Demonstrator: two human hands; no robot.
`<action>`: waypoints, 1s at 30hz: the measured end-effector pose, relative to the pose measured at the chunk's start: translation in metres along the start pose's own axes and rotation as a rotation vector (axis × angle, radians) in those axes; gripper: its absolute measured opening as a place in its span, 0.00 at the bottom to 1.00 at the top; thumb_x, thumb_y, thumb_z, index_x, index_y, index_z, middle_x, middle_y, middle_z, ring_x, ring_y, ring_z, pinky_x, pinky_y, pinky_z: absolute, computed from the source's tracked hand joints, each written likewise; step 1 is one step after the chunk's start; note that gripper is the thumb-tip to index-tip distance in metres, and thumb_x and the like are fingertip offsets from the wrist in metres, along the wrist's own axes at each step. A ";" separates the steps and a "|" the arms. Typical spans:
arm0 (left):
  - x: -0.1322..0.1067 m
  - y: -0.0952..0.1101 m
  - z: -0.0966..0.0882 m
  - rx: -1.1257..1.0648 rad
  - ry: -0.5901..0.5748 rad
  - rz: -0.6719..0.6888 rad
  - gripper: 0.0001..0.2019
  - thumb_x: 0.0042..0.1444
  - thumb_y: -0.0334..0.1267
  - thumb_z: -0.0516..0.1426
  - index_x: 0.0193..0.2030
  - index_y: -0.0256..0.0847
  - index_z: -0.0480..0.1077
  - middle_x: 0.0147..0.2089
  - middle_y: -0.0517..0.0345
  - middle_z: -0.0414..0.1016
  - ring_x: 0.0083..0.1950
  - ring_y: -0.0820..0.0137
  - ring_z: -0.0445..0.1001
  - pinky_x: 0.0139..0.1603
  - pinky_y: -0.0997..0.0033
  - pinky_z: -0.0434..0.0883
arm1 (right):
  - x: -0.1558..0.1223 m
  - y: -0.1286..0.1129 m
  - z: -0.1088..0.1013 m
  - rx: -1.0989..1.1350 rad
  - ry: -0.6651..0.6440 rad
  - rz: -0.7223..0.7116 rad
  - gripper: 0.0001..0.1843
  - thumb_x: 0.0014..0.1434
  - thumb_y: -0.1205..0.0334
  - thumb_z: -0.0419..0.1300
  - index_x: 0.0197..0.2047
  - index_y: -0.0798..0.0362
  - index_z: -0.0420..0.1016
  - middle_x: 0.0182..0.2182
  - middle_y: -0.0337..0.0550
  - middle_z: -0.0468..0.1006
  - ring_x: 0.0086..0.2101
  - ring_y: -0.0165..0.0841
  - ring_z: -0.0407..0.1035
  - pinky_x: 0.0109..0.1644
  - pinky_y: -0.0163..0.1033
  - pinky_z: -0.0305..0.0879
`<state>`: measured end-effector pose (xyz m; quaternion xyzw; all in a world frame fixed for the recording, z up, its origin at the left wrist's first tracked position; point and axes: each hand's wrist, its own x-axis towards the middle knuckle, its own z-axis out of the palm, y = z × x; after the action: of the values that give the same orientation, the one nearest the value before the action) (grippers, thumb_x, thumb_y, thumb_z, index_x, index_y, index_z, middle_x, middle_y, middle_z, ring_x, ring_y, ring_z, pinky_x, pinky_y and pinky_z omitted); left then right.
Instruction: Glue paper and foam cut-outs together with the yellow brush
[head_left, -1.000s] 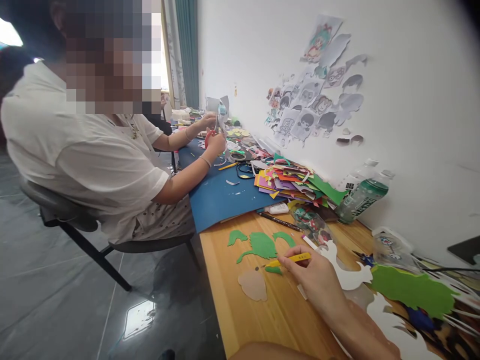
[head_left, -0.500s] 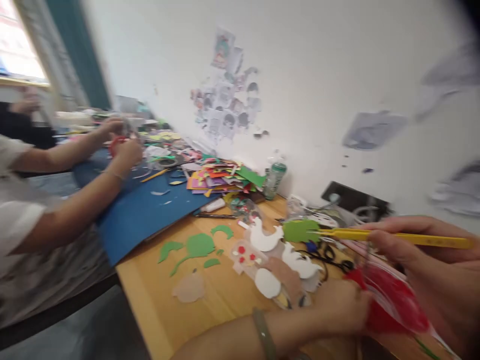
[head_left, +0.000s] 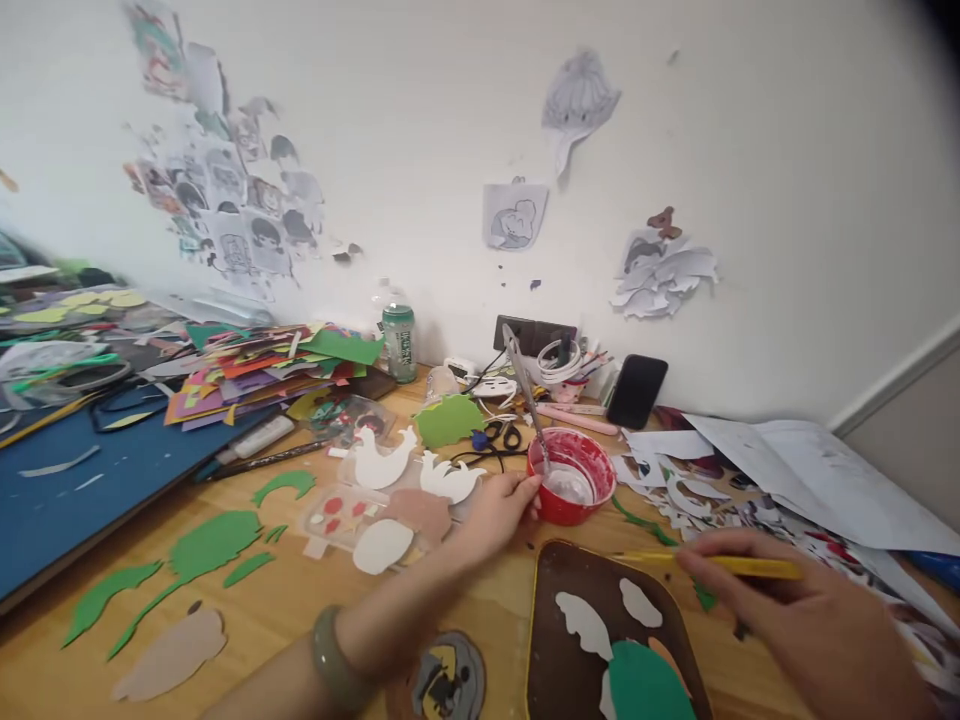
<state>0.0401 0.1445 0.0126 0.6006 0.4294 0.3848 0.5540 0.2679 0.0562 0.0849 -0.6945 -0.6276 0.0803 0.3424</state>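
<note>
My left hand (head_left: 499, 515) has its thumb and fingers closed on the near left rim of a red bowl (head_left: 566, 508). Whitish residue coats the bowl's inside, and a long thin metal tool (head_left: 525, 385) leans in it. Yellow tweezers (head_left: 750, 567) are pinched in my right hand (head_left: 795, 600), tips pointing left over the far edge of a dark brown tray (head_left: 559, 575). White cutouts (head_left: 585, 625), a teal-green cutout (head_left: 649, 683) and a partly covered orange piece lie on the tray. Left of my left forearm are white bird-shaped cutouts (head_left: 382, 460) and green leaf-like cutouts (head_left: 214, 545).
A blue board (head_left: 82, 500) and a stack of coloured sheets (head_left: 262, 375) occupy the left. Along the wall stand a green-capped bottle (head_left: 399, 345), cables and a phone (head_left: 637, 390). Paper scraps (head_left: 690, 490) spread on the right. A round grey piece (head_left: 450, 675) lies in front.
My view has swung right, and the co-worker has left the picture. The red bowl, earlier tilted between my hands, now stands upright on the table. My right hand with the tweezers is lower, by the tray.
</note>
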 end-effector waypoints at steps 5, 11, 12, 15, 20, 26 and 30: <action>0.004 0.004 -0.001 -0.033 -0.005 -0.021 0.20 0.52 0.54 0.47 0.24 0.38 0.60 0.22 0.61 0.62 0.23 0.75 0.61 0.27 0.76 0.59 | -0.006 -0.034 0.051 0.123 -0.188 -0.202 0.11 0.51 0.49 0.57 0.26 0.44 0.73 0.24 0.31 0.76 0.22 0.29 0.68 0.24 0.31 0.63; 0.002 0.011 -0.002 -0.024 0.010 -0.018 0.19 0.53 0.52 0.46 0.23 0.37 0.60 0.22 0.61 0.62 0.24 0.75 0.61 0.28 0.75 0.60 | 0.004 -0.040 0.083 0.074 -0.268 -0.319 0.06 0.52 0.57 0.58 0.25 0.45 0.71 0.23 0.28 0.75 0.20 0.28 0.66 0.24 0.33 0.59; 0.001 0.011 -0.003 -0.016 0.011 -0.017 0.19 0.53 0.52 0.46 0.23 0.37 0.60 0.22 0.60 0.62 0.24 0.75 0.61 0.28 0.75 0.60 | 0.005 -0.040 0.084 0.067 -0.272 -0.329 0.06 0.52 0.57 0.58 0.25 0.45 0.70 0.23 0.28 0.74 0.21 0.28 0.67 0.25 0.33 0.59; 0.002 0.010 -0.006 0.009 0.011 -0.013 0.19 0.54 0.51 0.46 0.23 0.37 0.61 0.23 0.60 0.63 0.25 0.74 0.61 0.28 0.75 0.59 | 0.005 -0.036 0.086 0.040 -0.265 -0.366 0.06 0.53 0.57 0.56 0.25 0.44 0.70 0.23 0.27 0.74 0.24 0.28 0.68 0.27 0.33 0.60; 0.004 0.002 -0.009 0.048 0.004 -0.003 0.19 0.55 0.51 0.46 0.25 0.37 0.62 0.24 0.60 0.65 0.27 0.74 0.63 0.30 0.75 0.60 | 0.009 -0.030 0.088 -0.012 -0.300 -0.401 0.07 0.54 0.54 0.55 0.26 0.44 0.70 0.25 0.27 0.75 0.25 0.26 0.69 0.28 0.31 0.62; 0.005 -0.002 -0.009 0.070 -0.002 -0.010 0.19 0.56 0.51 0.45 0.25 0.37 0.63 0.24 0.59 0.66 0.27 0.73 0.64 0.30 0.75 0.60 | 0.011 -0.023 0.090 -0.026 -0.307 -0.414 0.07 0.53 0.53 0.55 0.27 0.43 0.70 0.26 0.25 0.76 0.24 0.26 0.69 0.27 0.30 0.63; 0.005 -0.002 -0.010 0.080 -0.004 -0.016 0.19 0.56 0.51 0.45 0.25 0.37 0.63 0.25 0.59 0.66 0.28 0.73 0.65 0.31 0.75 0.61 | 0.013 -0.022 0.092 -0.025 -0.341 -0.403 0.07 0.53 0.53 0.55 0.27 0.42 0.70 0.25 0.24 0.76 0.24 0.26 0.70 0.28 0.31 0.63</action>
<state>0.0327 0.1526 0.0118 0.6195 0.4480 0.3619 0.5334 0.2032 0.1024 0.0328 -0.5364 -0.8027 0.1186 0.2321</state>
